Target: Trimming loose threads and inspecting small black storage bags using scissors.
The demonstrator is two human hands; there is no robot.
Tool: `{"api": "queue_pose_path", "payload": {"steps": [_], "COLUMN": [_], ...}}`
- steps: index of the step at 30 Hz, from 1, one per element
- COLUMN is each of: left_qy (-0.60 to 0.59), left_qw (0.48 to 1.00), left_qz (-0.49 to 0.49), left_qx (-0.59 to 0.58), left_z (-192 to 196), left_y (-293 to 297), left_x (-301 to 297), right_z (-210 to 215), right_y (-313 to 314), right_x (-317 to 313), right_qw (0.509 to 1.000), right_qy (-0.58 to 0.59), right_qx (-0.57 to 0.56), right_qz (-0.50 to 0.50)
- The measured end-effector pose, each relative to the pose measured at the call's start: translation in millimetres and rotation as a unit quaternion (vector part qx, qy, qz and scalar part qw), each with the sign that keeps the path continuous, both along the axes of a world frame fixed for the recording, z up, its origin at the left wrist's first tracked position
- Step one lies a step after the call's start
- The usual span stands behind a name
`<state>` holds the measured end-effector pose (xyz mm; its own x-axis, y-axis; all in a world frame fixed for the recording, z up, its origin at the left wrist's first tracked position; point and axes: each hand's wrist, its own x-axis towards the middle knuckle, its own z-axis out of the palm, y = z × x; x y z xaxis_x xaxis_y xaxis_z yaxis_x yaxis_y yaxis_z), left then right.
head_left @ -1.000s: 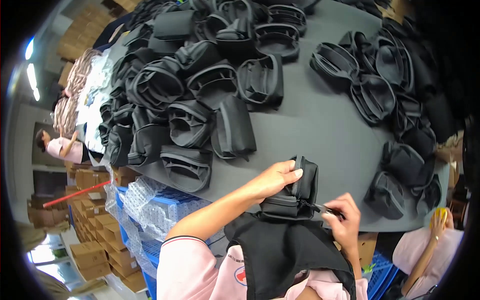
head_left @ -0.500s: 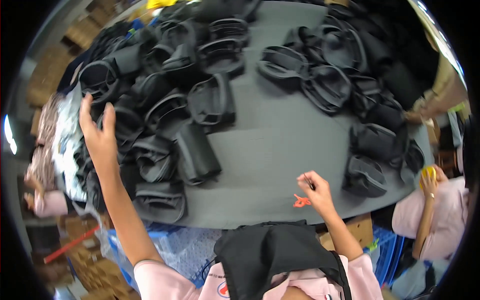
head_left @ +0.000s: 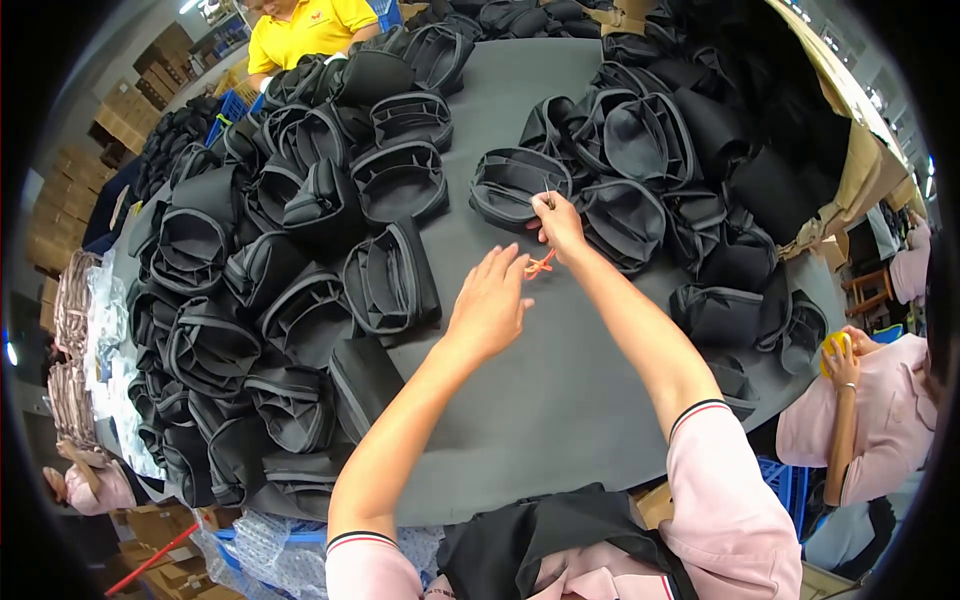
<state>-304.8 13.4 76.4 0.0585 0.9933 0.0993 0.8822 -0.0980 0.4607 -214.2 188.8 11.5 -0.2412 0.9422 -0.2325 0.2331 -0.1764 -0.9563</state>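
Observation:
My right hand [head_left: 560, 222] is closed around a small tool with a thin pointed metal tip [head_left: 547, 187]; most of the tool is hidden in my fingers. An orange cord [head_left: 539, 265] hangs below this hand. My left hand [head_left: 489, 305] reaches over the grey tabletop with its fingers stretched out, the fingertips close to the cord. Whether they touch it I cannot tell. Just beyond my right hand lies an open black pouch [head_left: 515, 180] with a zip edge. Another black pouch [head_left: 393, 280], with inner dividers, lies left of my left hand.
Black pouches [head_left: 215, 345] crowd the left of the grey table [head_left: 520, 430], with more heaped at right beside a cardboard sheet [head_left: 850, 190]. A person in yellow [head_left: 310, 35] is at the far left. Someone in pink [head_left: 870, 410] at right holds a round yellow thing [head_left: 835, 352].
My left hand has swung from the far-left pouches to the middle of the table. My right hand has moved forward and left with the tool and orange cord. The view has shifted too.

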Motion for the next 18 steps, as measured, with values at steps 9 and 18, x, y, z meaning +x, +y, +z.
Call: {"api": "queue_pose_path", "payload": {"steps": [9, 18], "left_qy": [-0.283, -0.215], "left_qw": [0.950, 0.963], "left_qz": [0.117, 0.137], "left_qx": [0.060, -0.083], "left_z": [-27.2, -84.6], "left_y": [-44.3, -153.4], "left_x": [23.6, 79.7], "right_z": [13.9, -31.3], "right_y": [-191.8, -277.2], "right_x": [84.0, 146.4], "right_qw": [0.983, 0.917], "right_qy": [-0.001, 0.248], "right_qx": [0.169, -0.305], "right_qz": [0.067, -0.064]}}
